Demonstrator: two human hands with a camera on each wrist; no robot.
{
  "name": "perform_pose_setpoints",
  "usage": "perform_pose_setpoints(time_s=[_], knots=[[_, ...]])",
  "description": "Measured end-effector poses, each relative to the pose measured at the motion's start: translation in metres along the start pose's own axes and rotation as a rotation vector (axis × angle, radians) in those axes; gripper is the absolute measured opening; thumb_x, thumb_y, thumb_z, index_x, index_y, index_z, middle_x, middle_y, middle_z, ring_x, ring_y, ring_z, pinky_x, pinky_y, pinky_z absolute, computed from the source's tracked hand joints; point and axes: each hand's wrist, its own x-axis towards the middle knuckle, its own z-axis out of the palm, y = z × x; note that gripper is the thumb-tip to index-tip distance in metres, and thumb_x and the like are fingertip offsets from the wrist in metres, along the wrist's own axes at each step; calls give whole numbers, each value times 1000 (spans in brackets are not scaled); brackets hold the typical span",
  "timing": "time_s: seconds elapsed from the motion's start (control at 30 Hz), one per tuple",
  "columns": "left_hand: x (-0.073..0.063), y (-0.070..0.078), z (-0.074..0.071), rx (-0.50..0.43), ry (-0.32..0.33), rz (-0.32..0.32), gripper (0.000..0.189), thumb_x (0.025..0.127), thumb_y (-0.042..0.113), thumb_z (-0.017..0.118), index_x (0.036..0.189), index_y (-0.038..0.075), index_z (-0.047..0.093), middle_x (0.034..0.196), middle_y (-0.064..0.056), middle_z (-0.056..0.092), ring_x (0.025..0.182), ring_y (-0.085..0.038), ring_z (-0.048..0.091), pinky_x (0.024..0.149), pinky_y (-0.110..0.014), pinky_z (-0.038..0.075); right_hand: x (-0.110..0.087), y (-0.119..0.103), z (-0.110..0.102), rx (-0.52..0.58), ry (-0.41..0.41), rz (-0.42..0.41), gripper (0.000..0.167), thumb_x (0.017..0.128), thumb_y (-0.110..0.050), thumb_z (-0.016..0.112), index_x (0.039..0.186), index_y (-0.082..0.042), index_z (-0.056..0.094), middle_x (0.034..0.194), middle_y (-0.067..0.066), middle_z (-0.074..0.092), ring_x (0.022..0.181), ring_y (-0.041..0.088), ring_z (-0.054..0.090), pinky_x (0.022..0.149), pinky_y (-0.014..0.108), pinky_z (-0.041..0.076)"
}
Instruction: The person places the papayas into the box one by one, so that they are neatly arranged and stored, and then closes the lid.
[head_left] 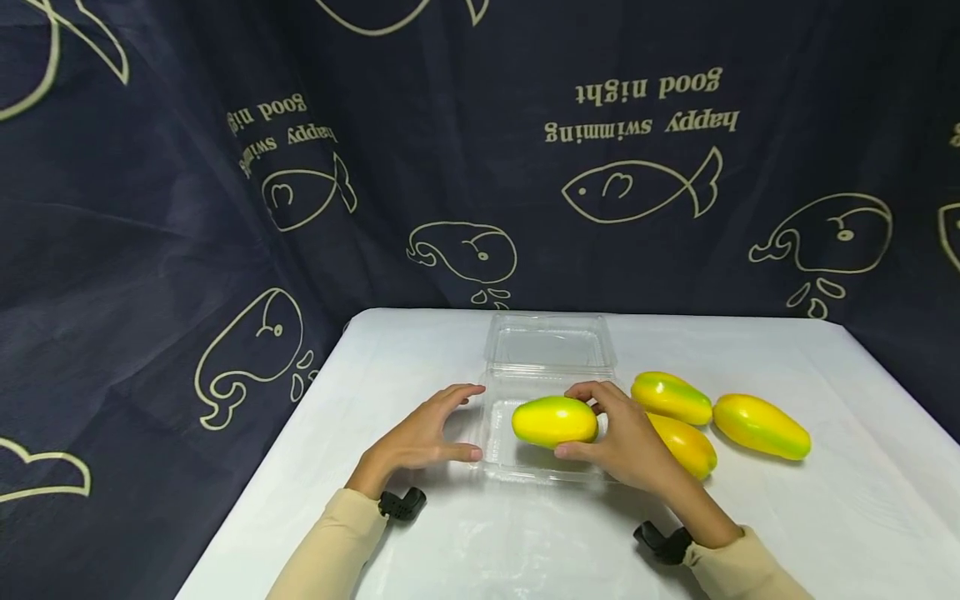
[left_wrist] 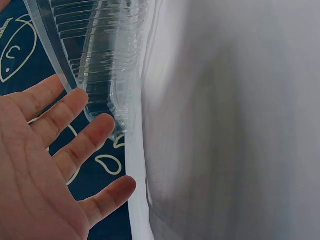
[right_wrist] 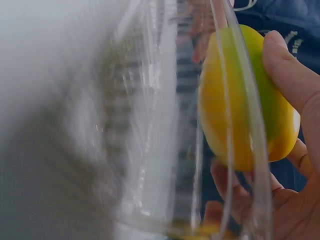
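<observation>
A yellow-green papaya [head_left: 555,422] is gripped at its right end by my right hand [head_left: 628,435], over the base of a clear plastic clamshell box [head_left: 498,472]. In the right wrist view the thumb lies along one side of the papaya [right_wrist: 247,100] and fingers curl under it; the box's rim crosses in front. My left hand [head_left: 423,429] holds nothing, its fingers and thumb spread at the left side of the box. The left wrist view shows its fingertips close to the box wall [left_wrist: 102,60]; contact is unclear. The box's lid [head_left: 551,343] lies folded back, away from me.
Three more papayas lie on the white table to the right: one at the back [head_left: 671,397], one partly behind my right hand [head_left: 684,446], one farther right [head_left: 761,427]. A dark patterned curtain [head_left: 450,158] hangs behind and left of the table [head_left: 420,346].
</observation>
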Motion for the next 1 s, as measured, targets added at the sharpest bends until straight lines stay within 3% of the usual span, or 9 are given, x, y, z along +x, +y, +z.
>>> perform_pose_setpoints(time_s=[0.23,0.37,0.6,0.83,1.0], knots=[[2,0,1,8,-3,-1,92,78,54,80,155,30,35,155,10,40,139,-24,46,114,-52,38,3,-4,14,-37,-15,-10,72,64,-42,94,124,-26,59,121,-6,61,99,16,59,84,37,49],[2,1,2,15,3,-18,92,78,49,83,154,30,36,155,11,41,139,-24,46,114,-52,38,6,-7,20,-36,-65,22,71,66,-47,92,125,-26,59,121,-4,61,101,18,60,84,37,51],[2,2,2,24,1,-44,91,77,51,83,153,40,33,155,15,39,140,-20,45,116,-48,37,11,-10,28,-38,-137,45,69,67,-50,91,124,-27,59,119,-4,62,102,19,61,83,39,53],[2,1,0,27,-3,-24,92,78,53,81,155,30,35,157,9,39,140,-23,45,114,-52,38,15,-8,33,-20,-174,25,69,68,-47,91,124,-22,60,117,1,64,96,17,61,82,36,52],[2,1,0,27,-7,-23,92,78,55,80,155,30,35,156,9,40,140,-22,45,114,-52,38,17,-7,34,-2,-191,21,67,69,-44,91,123,-21,60,116,4,64,93,16,60,82,35,51]])
